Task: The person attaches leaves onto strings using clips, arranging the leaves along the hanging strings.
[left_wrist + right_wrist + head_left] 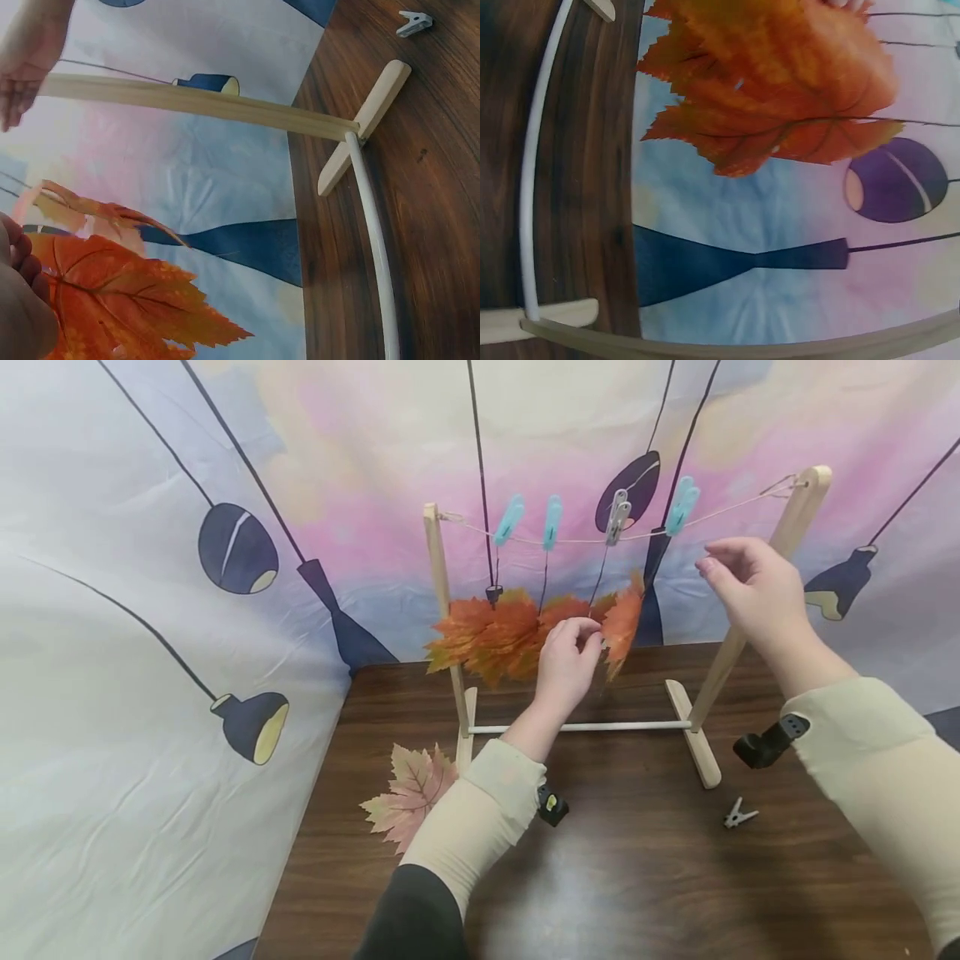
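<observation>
Several orange maple leaves (pixel 480 631) hang by thin stems below clothespins on a string. My left hand (pixel 568 662) is at the rightmost orange leaf (pixel 622 622), its curled fingers pinching the near edge. The left wrist view shows those curled fingers beside the orange leaf (pixel 135 292). Teal clothespins (pixel 552 522) and a grey clothespin (pixel 617 518) grip the string. My right hand (pixel 757 589) is raised right of the last teal clothespin (pixel 682 507), fingers loosely bent and holding nothing visible. The right wrist view shows the orange leaves (pixel 780 82), not the right hand.
The string runs between two posts of a wooden stand (pixel 723 677), joined low by a white rod (pixel 622 727). A pale pink-green maple leaf (pixel 408 793) lies on the dark wooden table (pixel 637 877) at the left. A loose grey clothespin (pixel 738 813) lies at the right.
</observation>
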{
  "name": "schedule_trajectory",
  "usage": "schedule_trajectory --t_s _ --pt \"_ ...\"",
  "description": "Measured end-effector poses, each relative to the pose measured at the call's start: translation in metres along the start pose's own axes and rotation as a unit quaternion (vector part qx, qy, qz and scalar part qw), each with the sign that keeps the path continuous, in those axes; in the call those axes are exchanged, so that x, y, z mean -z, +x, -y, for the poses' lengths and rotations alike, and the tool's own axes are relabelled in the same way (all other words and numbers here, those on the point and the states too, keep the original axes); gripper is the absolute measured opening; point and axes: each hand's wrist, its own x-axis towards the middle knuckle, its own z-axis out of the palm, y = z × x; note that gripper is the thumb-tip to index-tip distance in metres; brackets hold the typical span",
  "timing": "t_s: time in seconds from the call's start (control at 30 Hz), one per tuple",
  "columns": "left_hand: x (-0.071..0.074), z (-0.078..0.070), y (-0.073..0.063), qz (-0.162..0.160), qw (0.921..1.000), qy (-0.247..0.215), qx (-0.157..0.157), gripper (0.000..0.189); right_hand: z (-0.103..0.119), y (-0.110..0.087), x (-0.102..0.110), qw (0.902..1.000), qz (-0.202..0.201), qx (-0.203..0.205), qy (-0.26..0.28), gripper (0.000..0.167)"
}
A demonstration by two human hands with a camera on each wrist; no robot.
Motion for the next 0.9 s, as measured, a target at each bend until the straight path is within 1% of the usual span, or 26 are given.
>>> schedule_trajectory --t_s 0.17,0.3,0.4,0.5,0.57,0.63,0.7,0.8,0.9 --pt "0.005 0.003 0.002 -0.026 0.9995 -0.01 -0.012 0.011 -0.008 -0.007 -0.011 0.9994 0.029 -0.02 -0.003 0.042" --pt "0.011 0.005 0.0 -0.044 0.9986 -0.025 -0.018 0.013 -0.013 -0.018 -0.016 0.9987 0.044 -0.022 -0.009 0.043" --pt "0.015 0.011 -0.007 -0.059 0.9974 -0.035 -0.023 0.013 -0.021 -0.03 -0.018 0.9987 0.045 -0.022 -0.006 0.042" --pt "0.019 0.023 -0.019 -0.074 0.9957 -0.049 -0.03 0.013 -0.037 -0.045 -0.02 0.9986 0.046 -0.028 -0.003 0.041" --pt "0.021 0.032 -0.029 -0.082 0.9941 -0.066 -0.028 0.013 -0.049 -0.057 -0.021 0.998 0.05 -0.039 0.001 0.041" --pt "0.023 0.042 -0.037 -0.084 0.9933 -0.078 -0.017 0.014 -0.062 -0.069 -0.022 0.9976 0.049 -0.049 0.006 0.039" --pt "0.025 0.05 -0.044 -0.081 0.9929 -0.087 0.003 0.016 -0.073 -0.08 -0.022 0.9971 0.049 -0.056 0.017 0.039" --pt "0.028 0.063 -0.053 -0.065 0.9932 -0.09 0.035 0.019 -0.088 -0.097 -0.025 0.9967 0.045 -0.062 0.026 0.036" --pt "0.031 0.073 -0.06 -0.051 0.9931 -0.087 0.06 0.022 -0.1 -0.113 -0.028 0.996 0.054 -0.068 0.024 0.036"
